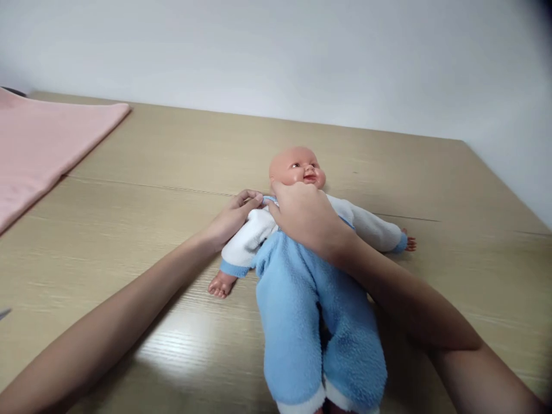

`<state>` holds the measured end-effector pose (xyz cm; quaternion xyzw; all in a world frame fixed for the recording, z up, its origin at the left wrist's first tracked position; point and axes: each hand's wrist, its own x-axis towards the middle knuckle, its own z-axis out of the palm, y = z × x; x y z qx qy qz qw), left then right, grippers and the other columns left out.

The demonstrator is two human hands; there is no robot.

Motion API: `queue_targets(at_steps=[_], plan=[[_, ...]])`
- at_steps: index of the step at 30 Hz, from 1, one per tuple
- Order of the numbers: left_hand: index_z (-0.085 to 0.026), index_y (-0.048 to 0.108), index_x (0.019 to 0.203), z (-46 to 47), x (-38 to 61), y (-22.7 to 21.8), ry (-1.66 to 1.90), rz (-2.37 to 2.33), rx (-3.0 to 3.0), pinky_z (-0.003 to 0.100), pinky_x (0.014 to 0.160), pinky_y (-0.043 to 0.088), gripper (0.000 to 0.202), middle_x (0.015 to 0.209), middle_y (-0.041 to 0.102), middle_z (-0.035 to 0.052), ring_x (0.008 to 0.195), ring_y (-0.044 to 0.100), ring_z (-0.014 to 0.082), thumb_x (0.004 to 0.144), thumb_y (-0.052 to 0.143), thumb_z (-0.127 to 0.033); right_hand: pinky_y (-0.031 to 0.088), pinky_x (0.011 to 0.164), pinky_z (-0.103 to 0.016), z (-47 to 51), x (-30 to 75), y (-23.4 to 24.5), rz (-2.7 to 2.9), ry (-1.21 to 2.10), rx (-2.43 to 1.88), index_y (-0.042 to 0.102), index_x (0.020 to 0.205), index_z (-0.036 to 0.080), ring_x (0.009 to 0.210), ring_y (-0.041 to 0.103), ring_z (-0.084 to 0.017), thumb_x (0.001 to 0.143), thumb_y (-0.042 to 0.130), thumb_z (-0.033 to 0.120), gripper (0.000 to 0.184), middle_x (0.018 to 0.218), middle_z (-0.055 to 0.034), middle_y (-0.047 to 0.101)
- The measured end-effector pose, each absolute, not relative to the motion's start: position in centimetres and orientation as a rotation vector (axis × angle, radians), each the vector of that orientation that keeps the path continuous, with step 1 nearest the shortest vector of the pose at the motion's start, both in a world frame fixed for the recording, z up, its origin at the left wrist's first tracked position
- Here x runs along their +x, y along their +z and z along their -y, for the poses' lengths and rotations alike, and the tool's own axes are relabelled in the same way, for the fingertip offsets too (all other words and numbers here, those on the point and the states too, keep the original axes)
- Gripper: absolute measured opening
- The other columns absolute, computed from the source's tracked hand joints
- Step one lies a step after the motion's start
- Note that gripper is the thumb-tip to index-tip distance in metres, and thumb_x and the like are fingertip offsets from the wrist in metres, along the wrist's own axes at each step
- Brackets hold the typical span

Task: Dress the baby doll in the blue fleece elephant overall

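Note:
A baby doll point(297, 167) lies on its back on the wooden table point(150, 172), head towards the wall. It wears a fleecy blue and white romper point(297, 299). My left hand point(235, 215) pinches the white fabric at the doll's shoulder, fingers closed on it. My right hand point(304, 215) rests on the doll's chest just below the chin, fingers curled into the romper's collar. The doll's bare hands stick out of the sleeves on both sides.
A folded pink cloth point(38, 144) lies at the table's far left corner. A white wall runs behind the table. The table's right edge slants down at the far right. A small dark tip shows at the left frame edge.

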<state>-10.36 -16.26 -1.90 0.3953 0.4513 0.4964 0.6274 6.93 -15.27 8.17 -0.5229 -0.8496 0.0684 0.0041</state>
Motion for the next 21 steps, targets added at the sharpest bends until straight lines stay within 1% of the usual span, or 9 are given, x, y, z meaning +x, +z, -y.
queue_targets(at_steps=[3,5,7,8,11,13,16,19,21], plan=[[-0.019,0.075,0.103,16.8,-11.1,-0.6,1.154,-1.13,1.122,0.024,0.076,0.056,0.031,0.103,0.08,0.0056,0.094,0.073,0.0182,0.094,0.092,-0.043,0.052,0.071,-0.041,15.3,7.1,8.4,2.677,0.175,-1.676,0.077,0.128,0.009,0.102,0.081,-0.042,0.115,0.054,0.031,0.034,0.114,-0.0291,0.083],[-0.019,0.073,0.115,17.3,-12.2,0.6,1.039,-1.188,1.386,0.027,0.074,0.057,0.034,0.105,0.084,0.0084,0.096,0.078,0.0227,0.098,0.088,-0.045,0.054,0.072,-0.042,15.1,7.1,8.1,2.673,0.199,-1.668,0.08,0.122,0.01,0.103,0.081,-0.042,0.114,0.055,0.03,0.033,0.112,-0.028,0.083],[-0.021,0.068,0.126,17.7,-13.4,1.9,0.809,-1.217,1.651,0.029,0.059,0.052,0.043,0.093,0.085,0.0069,0.079,0.08,0.0252,0.101,0.083,-0.052,0.054,0.074,-0.043,14.8,7.0,7.8,2.657,0.216,-1.654,0.083,0.116,0.009,0.103,0.081,-0.043,0.111,0.056,0.03,0.034,0.109,-0.0277,0.083],[-0.022,0.067,0.124,17.9,-14.1,2.7,0.683,-1.232,1.752,0.03,0.051,0.047,0.043,0.083,0.083,0.0042,0.067,0.077,0.0248,0.101,0.082,-0.055,0.054,0.074,-0.044,14.7,6.9,7.6,2.65,0.216,-1.651,0.084,0.114,0.009,0.102,0.081,-0.044,0.111,0.056,0.03,0.035,0.108,-0.0281,0.083],[-0.026,0.063,0.097,18.1,-15.5,5.1,0.316,-1.347,1.98,0.031,0.045,0.035,0.04,0.064,0.07,-0.0014,0.049,0.063,0.0211,0.101,0.073,-0.065,0.054,0.075,-0.044,14.8,6.8,7.6,2.652,0.18,-1.68,0.085,0.11,0.005,0.101,0.081,-0.043,0.112,0.052,0.029,0.041,0.106,-0.0294,0.083],[-0.026,0.059,0.092,18.1,-15.9,6.6,0.062,-1.446,2.045,0.032,0.051,0.037,0.044,0.068,0.068,-0.0001,0.055,0.061,0.0212,0.104,0.064,-0.068,0.054,0.077,-0.042,14.9,6.9,8.0,2.691,0.148,-1.707,0.085,0.11,0.005,0.103,0.081,-0.041,0.111,0.052,0.026,0.04,0.108,-0.0283,0.084],[-0.025,0.059,0.104,18.0,-16.0,7.7,-0.184,-1.535,2.075,0.036,0.067,0.044,0.043,0.087,0.073,0.0063,0.074,0.068,0.0268,0.108,0.051,-0.067,0.052,0.08,-0.041,15.0,7.5,8.7,2.758,0.123,-1.698,0.085,0.11,0.006,0.105,0.08,-0.04,0.109,0.055,0.026,0.036,0.108,-0.025,0.085],[-0.023,0.061,0.114,17.9,-15.7,7.3,-0.191,-1.518,2.105,0.042,0.085,0.051,0.048,0.106,0.075,0.0141,0.098,0.072,0.0338,0.11,0.042,-0.066,0.048,0.077,-0.041,14.9,8.0,9.0,2.79,0.133,-1.663,0.084,0.105,0.008,0.1,0.078,-0.038,0.109,0.056,0.029,0.036,0.105,-0.0235,0.084],[-0.02,0.062,0.122,17.9,-15.6,6.7,-0.129,-1.491,2.068,0.045,0.093,0.052,0.054,0.117,0.076,0.0174,0.107,0.073,0.0353,0.11,0.04,-0.068,0.045,0.075,-0.04,14.8,8.4,9.1,2.767,0.237,-1.629,0.082,0.1,0.011,0.093,0.076,-0.034,0.114,0.054,0.041,0.043,0.1,-0.0203,0.083]])
